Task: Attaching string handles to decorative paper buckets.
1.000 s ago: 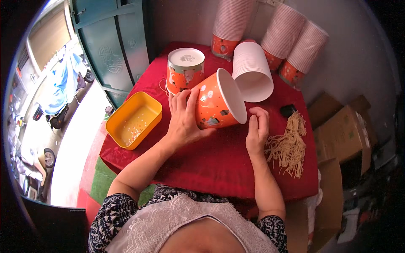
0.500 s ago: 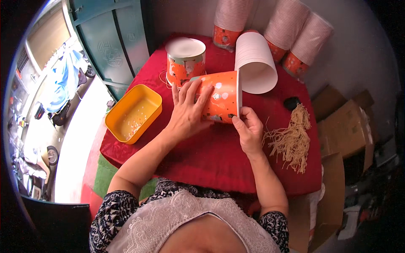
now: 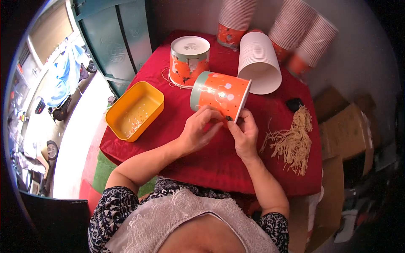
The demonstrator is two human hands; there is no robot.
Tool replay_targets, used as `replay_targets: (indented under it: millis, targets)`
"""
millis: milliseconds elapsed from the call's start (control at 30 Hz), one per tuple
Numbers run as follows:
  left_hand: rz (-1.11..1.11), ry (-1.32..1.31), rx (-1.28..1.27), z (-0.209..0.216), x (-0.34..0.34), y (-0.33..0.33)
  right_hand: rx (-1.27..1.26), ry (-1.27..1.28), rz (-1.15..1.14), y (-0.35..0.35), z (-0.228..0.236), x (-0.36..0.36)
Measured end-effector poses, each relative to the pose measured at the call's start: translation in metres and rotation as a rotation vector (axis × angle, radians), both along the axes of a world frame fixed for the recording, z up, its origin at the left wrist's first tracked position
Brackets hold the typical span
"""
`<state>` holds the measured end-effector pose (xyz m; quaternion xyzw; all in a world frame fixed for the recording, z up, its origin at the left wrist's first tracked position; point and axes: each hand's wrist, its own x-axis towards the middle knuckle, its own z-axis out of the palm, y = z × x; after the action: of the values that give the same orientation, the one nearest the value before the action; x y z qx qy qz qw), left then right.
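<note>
An orange paper bucket [image 3: 221, 90] with a grey-green base band and a white rim is tilted on its side over the red-covered table, its mouth facing right. My right hand [image 3: 245, 133] grips its rim at the near edge, thumb outside. My left hand [image 3: 201, 130] is at the bucket's near side, fingers curled and thumb and forefinger drawn close together; what they pinch, if anything, is too small to name. A small dark spot [image 3: 228, 118] shows on the bucket beside the fingertips. Behind it, a similar bucket [image 3: 190, 69] stands upside down with a thin cord at its rim.
A yellow tray [image 3: 145, 111] holding small pale bits is at the left. White nested buckets [image 3: 259, 63] lie at the back, before wrapped stacks [image 3: 293, 23] by the wall. A bundle of beige cords [image 3: 293, 141] with a dark end [image 3: 294, 104] lies right. Cardboard boxes [image 3: 348, 128] stand beyond.
My left hand has come off the bucket's upper side and moved down to its near side, fingers curling in. The bucket tilts more, rim upward at right; my right hand still holds it.
</note>
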<state>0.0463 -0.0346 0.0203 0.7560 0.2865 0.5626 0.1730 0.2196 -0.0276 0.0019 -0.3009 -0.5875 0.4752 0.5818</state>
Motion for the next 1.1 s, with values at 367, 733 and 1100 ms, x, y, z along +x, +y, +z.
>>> replay_targets:
  millis: [367,733,1100]
  targets:
    - [-0.019,-0.132,-0.120,-0.007,0.001,0.001,0.052,0.019,0.014,-0.003,-0.001,-0.007]
    - [-0.017,-0.167,-0.144,-0.010,0.003,0.003,0.045,-0.017,0.029,-0.004,-0.006,-0.009]
    - [-0.008,-0.126,-0.233,-0.014,-0.001,0.002,0.080,-0.183,-0.054,-0.006,-0.009,-0.010]
